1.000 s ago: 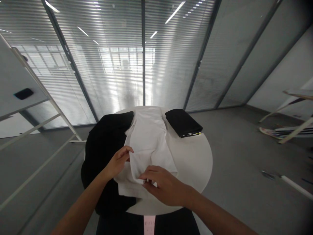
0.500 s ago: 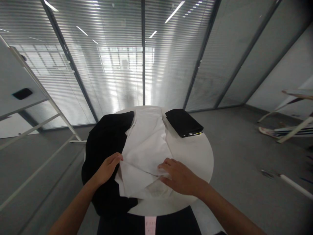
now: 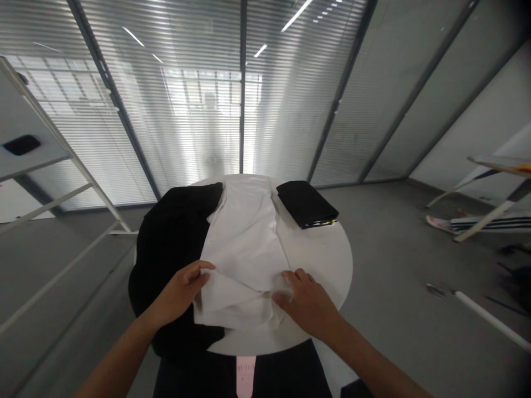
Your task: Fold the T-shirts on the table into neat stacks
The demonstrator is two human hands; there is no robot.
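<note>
A white garment (image 3: 244,226) lies lengthwise over the middle of a round white table (image 3: 327,260), its near end turned over in a loose, creased flap. My left hand (image 3: 182,290) pinches the flap's left edge between thumb and forefinger. At the right edge, my right hand (image 3: 309,304) has a bulge of the same cloth between its thumb and curled fingers; their exact contact is blurred. Under the white garment's left side spreads a black garment (image 3: 174,232), hanging past the table edge.
A folded black cloth item (image 3: 307,203) rests at the table's far right. To the left stands a white-framed board on legs (image 3: 102,193). A glass wall with blinds (image 3: 207,121) rises behind. On the right floor are a white pole (image 3: 489,318) and a piece of furniture with pale legs (image 3: 485,221).
The near flap has shifted and bunched more on the right. My right hand has moved slightly rightward with fingers more curled; my left fingers reach further over the cloth. The view has shifted slightly.
</note>
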